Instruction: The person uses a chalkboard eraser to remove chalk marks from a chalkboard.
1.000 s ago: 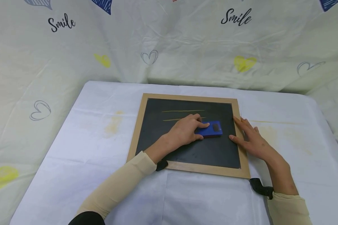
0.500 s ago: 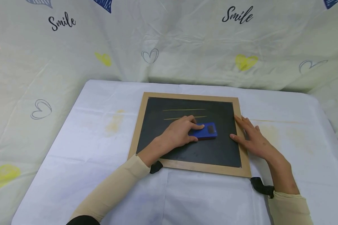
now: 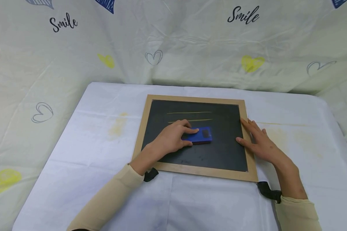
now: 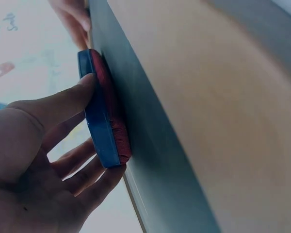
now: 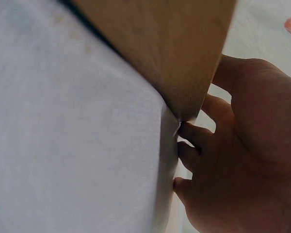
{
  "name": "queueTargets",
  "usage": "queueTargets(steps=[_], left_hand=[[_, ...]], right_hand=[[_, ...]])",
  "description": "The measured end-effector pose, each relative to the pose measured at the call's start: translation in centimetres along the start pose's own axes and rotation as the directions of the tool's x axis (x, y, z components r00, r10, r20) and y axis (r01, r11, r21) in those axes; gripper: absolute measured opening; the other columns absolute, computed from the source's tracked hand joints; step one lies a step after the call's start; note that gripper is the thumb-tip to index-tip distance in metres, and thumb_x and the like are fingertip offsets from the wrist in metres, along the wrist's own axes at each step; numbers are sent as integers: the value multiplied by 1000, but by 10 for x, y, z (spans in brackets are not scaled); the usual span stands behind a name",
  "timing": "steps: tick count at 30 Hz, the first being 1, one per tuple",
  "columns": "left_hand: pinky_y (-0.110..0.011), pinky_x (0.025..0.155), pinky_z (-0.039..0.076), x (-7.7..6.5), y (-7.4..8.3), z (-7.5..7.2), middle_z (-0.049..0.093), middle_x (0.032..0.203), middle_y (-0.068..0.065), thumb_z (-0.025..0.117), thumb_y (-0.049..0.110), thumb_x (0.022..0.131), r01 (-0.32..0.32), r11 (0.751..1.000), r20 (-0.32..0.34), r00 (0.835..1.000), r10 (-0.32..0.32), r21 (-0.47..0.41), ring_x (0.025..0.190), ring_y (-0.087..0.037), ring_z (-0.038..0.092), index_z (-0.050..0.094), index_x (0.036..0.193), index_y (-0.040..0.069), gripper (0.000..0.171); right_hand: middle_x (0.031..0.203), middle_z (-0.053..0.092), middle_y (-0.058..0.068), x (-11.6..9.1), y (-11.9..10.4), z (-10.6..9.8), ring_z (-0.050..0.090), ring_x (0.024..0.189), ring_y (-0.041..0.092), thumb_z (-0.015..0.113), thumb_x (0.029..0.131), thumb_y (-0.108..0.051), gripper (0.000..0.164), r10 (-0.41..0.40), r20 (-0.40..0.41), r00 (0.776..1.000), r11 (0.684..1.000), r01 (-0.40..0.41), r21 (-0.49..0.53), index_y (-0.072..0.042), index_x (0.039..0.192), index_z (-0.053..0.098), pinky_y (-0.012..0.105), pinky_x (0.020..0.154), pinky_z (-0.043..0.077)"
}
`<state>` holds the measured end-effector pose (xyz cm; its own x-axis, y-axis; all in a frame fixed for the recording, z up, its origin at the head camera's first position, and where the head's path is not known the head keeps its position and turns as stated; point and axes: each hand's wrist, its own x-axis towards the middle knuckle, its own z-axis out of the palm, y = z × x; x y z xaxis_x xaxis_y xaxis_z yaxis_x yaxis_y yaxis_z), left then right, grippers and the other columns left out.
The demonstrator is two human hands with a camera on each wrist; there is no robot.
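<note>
1. One blue eraser (image 3: 202, 136) sits on one blackboard (image 3: 219, 157), below two yellow lines (image 3: 201, 120).
2. One left hand (image 3: 173, 134) pinches it.
3. One right hand (image 3: 259, 145), fingers spread, touches the wooden frame (image 3: 191, 99).
4. One white table (image 3: 75, 154) is underneath.

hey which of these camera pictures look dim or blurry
Head view: brightest, yellow lines clear on the chalkboard; left wrist view: dimmer, near wooden frame soft, blue eraser crisper; right wrist view: right hand heavily shadowed, white cloth blurred.

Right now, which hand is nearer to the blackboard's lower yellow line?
The left hand, holding the blue eraser, overlaps that yellow line in the head view; the right hand touches the right edge of the blackboard, farther away.
</note>
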<state>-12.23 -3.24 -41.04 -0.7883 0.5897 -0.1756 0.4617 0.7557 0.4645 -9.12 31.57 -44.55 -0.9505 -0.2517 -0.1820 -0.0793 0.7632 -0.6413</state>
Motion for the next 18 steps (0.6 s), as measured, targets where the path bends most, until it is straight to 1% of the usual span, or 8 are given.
queueTargets(steps=[6, 10, 18], left_hand=[[-41, 105, 54, -15, -14, -5, 58, 144, -3, 79, 32, 94, 18, 999, -28, 999, -19, -36, 132, -24, 57, 60, 147, 30, 56], [-41, 106, 53, -23, -24, -9, 58, 144, -3, 80, 32, 93, 40, 997, -41, 998, -42, -59, 133, -24, 57, 61, 146, 30, 56], [-43, 109, 52, -36, -41, -13, 59, 144, -4, 81, 31, 92, 47, 997, -63, 997, -51, -66, 135, -26, 57, 62, 145, 29, 56]], right_hand=[[172, 1, 31, 0, 0, 0, -7, 161, 49, 64, 104, -38, 88, -2, -5, 1000, 1000, 2, 0, -12, 169, 10, 70, 124, -15], [172, 1, 31, 0, 0, 0, -7, 161, 49, 63, 104, -38, 88, -2, -4, 1000, 1000, 2, 6, -11, 169, 10, 70, 124, -16], [173, 0, 30, 1, 1, 1, -8, 161, 49, 63, 105, -38, 88, -3, 1, 1000, 1000, 3, 13, -11, 169, 10, 70, 123, -17]])
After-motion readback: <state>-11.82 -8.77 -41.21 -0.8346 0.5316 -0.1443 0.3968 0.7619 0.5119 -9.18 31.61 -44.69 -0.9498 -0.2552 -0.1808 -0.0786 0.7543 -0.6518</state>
